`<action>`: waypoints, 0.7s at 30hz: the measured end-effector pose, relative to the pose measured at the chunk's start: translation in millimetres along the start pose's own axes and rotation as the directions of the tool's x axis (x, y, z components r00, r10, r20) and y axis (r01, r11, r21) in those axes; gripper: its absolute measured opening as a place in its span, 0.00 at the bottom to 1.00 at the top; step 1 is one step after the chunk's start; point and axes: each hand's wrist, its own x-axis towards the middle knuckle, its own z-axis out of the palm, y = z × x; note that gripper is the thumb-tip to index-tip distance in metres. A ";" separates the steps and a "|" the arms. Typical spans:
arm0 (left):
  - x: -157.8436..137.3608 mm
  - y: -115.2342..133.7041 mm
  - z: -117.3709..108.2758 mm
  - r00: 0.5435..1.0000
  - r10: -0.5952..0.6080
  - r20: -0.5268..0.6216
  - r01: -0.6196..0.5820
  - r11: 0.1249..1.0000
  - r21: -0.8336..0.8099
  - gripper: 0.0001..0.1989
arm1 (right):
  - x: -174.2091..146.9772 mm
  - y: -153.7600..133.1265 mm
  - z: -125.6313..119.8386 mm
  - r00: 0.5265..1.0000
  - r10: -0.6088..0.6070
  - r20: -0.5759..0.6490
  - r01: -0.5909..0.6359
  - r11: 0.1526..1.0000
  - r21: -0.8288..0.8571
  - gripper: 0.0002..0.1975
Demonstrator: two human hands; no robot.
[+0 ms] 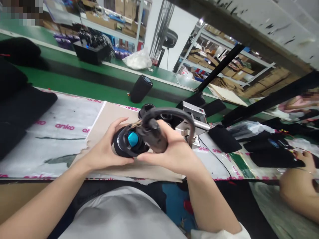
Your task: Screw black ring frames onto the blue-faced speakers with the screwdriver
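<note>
My left hand (106, 147) is wrapped around a black cylindrical speaker body (119, 141) above a sheet of cardboard. A glossy blue piece (133, 138) shows in its upward-facing end, with thin wires near the rim. My right hand (171, 147) grips a dark rounded cylindrical part (156, 137) right beside the body; whether the two are joined I cannot tell. From that part a thick black curved band (171, 111) arches to the right. Just behind my hands are more round black parts (147, 109).
Under my hands lies the cardboard (99, 127) on a white printed covering (59, 126). A finished-looking black speaker (141, 89) stands on the green belt (109, 83). To the right are a silver metal device (195, 116), black fabric-like pieces (224, 138) and another person's hand (305, 161).
</note>
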 end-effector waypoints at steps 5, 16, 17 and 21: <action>-0.1 1.7 1.6 0.998 -0.059 -0.032 0.057 0.997 -0.059 0.60 | 19.6 -3.8 -5.1 0.984 0.016 0.176 0.007 0.991 -0.133 0.40; 0.8 7.0 1.1 0.996 -0.081 0.022 0.083 0.993 -0.081 0.60 | 6.8 29.6 16.5 0.999 0.007 -0.054 -0.007 1.000 0.008 0.39; 0.7 7.0 0.8 0.997 -0.076 0.023 0.077 0.994 -0.075 0.60 | 6.9 29.5 17.6 0.998 0.006 -0.060 -0.005 1.000 0.006 0.38; -1.0 5.0 0.0 0.997 -0.075 0.021 0.076 0.996 -0.050 0.60 | 6.4 29.7 16.1 0.998 0.011 -0.062 -0.010 1.000 0.009 0.39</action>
